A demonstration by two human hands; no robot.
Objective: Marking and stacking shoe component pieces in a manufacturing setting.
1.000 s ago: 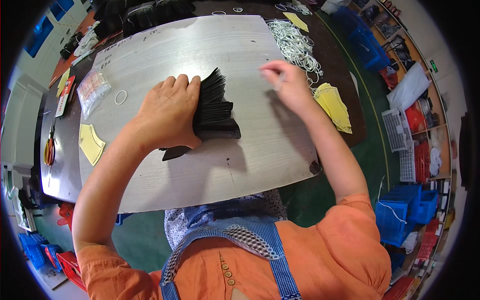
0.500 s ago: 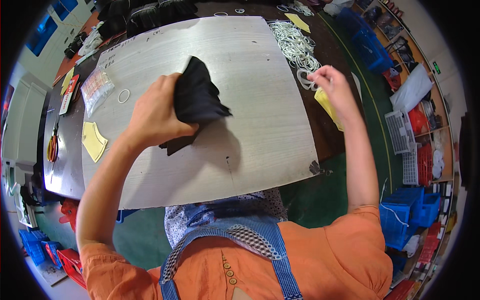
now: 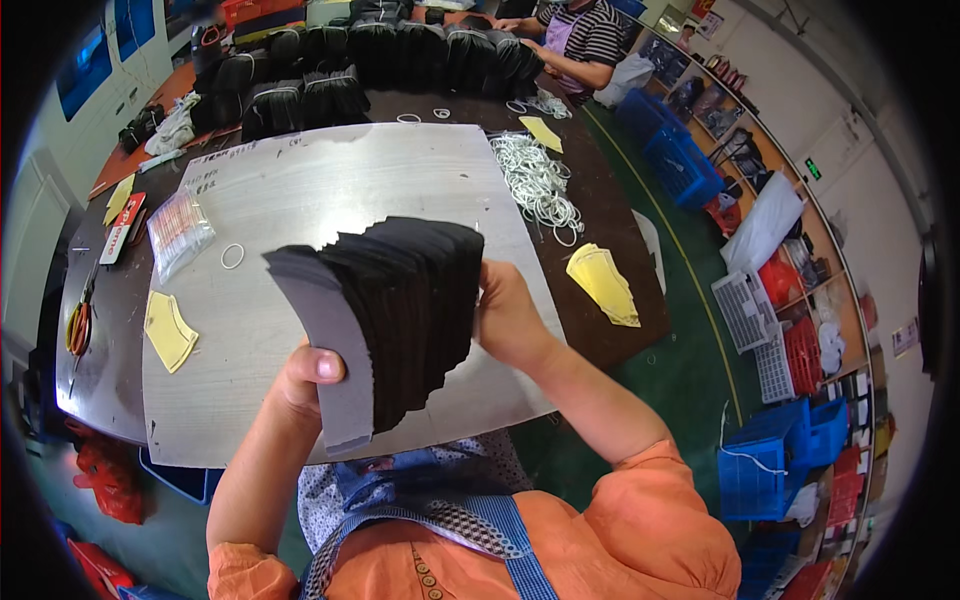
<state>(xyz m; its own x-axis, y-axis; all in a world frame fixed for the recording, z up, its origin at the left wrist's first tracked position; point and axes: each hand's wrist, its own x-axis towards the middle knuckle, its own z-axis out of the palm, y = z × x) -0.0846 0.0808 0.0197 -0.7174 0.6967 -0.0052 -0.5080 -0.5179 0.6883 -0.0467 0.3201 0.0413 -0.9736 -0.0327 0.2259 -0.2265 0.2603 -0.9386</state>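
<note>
A thick stack of black cut fabric pieces (image 3: 410,300) is held up above the light board, its layers fanned at the edges and its nearest face looking dark grey. My left hand (image 3: 312,375) is closed on the stack's lower left side, thumb lying on the grey face and the other fingers behind it. At the right side, my right hand (image 3: 512,315) is closed against the stack's edge. Its fingertips are hidden behind the fabric, so whether it also holds a band cannot be seen.
White loop bands (image 3: 535,180) lie heaped right of the board (image 3: 240,390), near yellow curved pieces (image 3: 603,285). At left are a plastic bag (image 3: 180,235), a single band (image 3: 233,256) and scissors (image 3: 78,325). Tied black bundles (image 3: 330,95) line the back, where another person (image 3: 580,45) works.
My right hand has come from the white bands to the right side of the stack. The stack has turned, showing its grey face and layers. The view has tilted up, revealing the other person.
</note>
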